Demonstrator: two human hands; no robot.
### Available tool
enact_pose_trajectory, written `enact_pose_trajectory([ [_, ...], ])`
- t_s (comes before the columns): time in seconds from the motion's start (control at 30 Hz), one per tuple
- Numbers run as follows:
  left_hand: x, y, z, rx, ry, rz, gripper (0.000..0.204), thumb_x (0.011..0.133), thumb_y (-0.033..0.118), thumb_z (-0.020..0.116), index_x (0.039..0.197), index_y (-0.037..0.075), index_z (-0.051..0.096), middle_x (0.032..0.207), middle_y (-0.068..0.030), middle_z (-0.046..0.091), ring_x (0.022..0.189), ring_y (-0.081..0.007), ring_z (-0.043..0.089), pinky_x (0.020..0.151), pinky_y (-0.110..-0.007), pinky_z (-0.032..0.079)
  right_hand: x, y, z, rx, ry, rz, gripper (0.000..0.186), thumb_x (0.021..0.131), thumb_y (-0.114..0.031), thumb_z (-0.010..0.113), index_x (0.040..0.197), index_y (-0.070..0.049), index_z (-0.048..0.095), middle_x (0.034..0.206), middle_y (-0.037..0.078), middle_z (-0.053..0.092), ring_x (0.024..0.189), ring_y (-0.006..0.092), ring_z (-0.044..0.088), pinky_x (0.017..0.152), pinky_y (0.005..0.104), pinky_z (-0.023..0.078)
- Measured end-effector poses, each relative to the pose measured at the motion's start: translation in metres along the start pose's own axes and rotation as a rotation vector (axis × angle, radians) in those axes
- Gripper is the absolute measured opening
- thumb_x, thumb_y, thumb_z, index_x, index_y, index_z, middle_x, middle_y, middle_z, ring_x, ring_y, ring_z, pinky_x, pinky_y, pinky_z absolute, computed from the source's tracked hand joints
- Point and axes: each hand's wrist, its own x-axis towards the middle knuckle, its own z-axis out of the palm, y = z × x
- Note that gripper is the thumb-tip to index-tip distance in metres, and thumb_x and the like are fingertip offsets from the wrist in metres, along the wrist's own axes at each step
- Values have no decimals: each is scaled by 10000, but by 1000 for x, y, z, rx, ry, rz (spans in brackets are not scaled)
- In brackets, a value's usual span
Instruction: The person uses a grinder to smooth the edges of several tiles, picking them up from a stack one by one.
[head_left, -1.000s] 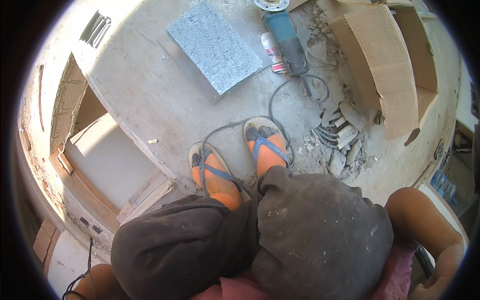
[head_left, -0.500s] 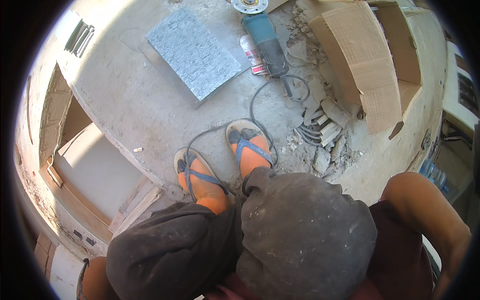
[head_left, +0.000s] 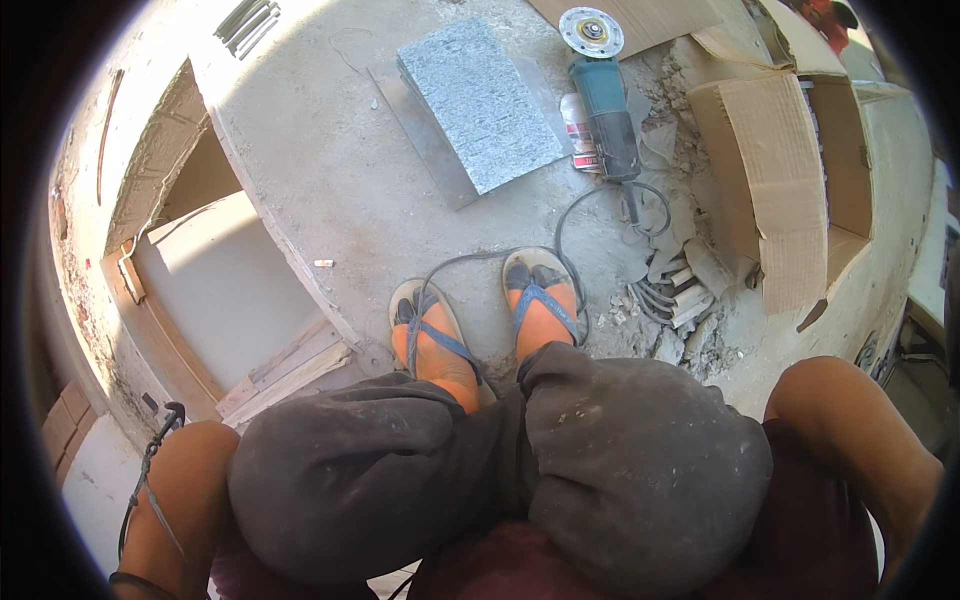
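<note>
Both my hands are out of the picture. At the lower left my left arm [head_left: 190, 480] shows, bent beside my knee, with a dark wire [head_left: 152, 455] hanging along it. On the other side my right arm [head_left: 850, 420] runs down out of the lower edge. In front of my sandalled feet [head_left: 540, 300] lies a grey speckled stone slab [head_left: 485, 105] on a flat sheet [head_left: 420, 135]. Right of it rests a blue-green and black angle grinder [head_left: 607, 110], its disc uppermost. The grinder's cord [head_left: 565, 215] curls down past my feet.
An open cardboard box [head_left: 785, 190] stands at the right, next to rubble and broken pieces [head_left: 685, 290]. To the left is a floor opening [head_left: 215, 280] edged with wood strips. Thin strips [head_left: 247, 27] lie at the far left. A red-and-white packet [head_left: 580, 135] sits beside the grinder.
The view has shifted, so the slab, grinder and box appear farther right. More of my left arm and the hanging wire now shows. The slab and grinder stay where they lie.
</note>
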Motion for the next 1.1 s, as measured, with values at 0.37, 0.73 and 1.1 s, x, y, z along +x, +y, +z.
enact_pose_trajectory([
  [0.37,-9,-16,-15,9,47,-24,319,846,253,857,965,-13,729,892,-144,744,773,-256,708,699,-345,524,1,19,8,21,6,37,363,1017,-275,756,1245,-6,668,1035,81,689,822,108,600,728,232,439],
  [0.73,-5,-16,-28,64,50,-4,353,832,282,885,976,3,723,900,-135,749,796,-265,722,727,-356,536,8,20,6,-17,31,-6,356,1013,-268,762,1236,-5,671,1037,81,690,813,105,599,725,229,436],
  [1.1,8,-28,-67,225,95,-160,389,817,310,912,987,19,718,908,-126,754,820,-274,735,755,-366,549,-7,157,66,254,706,689,349,1009,-260,768,1227,-5,674,1039,80,691,803,103,599,722,227,433],
])
